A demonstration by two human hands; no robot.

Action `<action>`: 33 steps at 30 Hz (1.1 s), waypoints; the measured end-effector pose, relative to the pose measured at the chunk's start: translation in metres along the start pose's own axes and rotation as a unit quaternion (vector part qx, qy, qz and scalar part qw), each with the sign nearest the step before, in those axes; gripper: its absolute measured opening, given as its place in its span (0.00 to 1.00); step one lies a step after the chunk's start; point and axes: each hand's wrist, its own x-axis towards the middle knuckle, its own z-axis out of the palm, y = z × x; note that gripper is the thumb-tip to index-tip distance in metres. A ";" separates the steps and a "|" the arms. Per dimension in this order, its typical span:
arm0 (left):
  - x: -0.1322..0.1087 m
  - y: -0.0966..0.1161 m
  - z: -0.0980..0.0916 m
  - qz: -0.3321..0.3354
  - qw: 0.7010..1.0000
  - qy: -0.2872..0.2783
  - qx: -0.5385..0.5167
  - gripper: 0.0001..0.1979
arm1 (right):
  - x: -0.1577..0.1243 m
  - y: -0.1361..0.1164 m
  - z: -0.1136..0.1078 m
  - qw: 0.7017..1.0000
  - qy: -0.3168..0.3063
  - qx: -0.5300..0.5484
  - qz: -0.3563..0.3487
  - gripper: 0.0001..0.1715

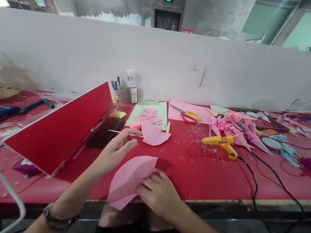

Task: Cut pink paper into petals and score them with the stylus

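Observation:
My right hand (162,194) grips a fan-shaped piece of pink paper (129,180) by its right side, above the table's front edge. My left hand (117,151) hovers over the table just left of centre, thumb apart from the curled fingers. A thin pale stick (114,131) runs beside and behind those fingers; no firm grip on it shows. Close by lie another cut piece of pink paper (154,135) and a small coral-pink lump (135,125). Behind them, pink paper scraps (148,115) rest on a light green sheet (135,110).
A yellow glue gun (221,142) lies right, its black cord hanging over the edge. Scissors (187,114) rest on pink sheets (173,114). Pink paper cones (236,128) are heaped behind. A red board (63,130) leans at left beside a black phone-like slab (103,134).

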 end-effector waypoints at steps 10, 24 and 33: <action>-0.037 0.019 0.002 0.019 0.996 -0.030 0.087 0.14 | 0.020 0.005 -0.057 0.917 0.153 0.310 0.200 0.17; -0.029 0.043 0.016 0.070 0.984 -0.050 0.158 0.10 | 0.030 0.016 -0.095 0.867 0.188 0.423 0.182 0.05; -0.014 0.053 0.024 0.115 0.961 -0.049 0.249 0.12 | 0.032 0.015 -0.097 0.855 0.122 0.476 0.165 0.03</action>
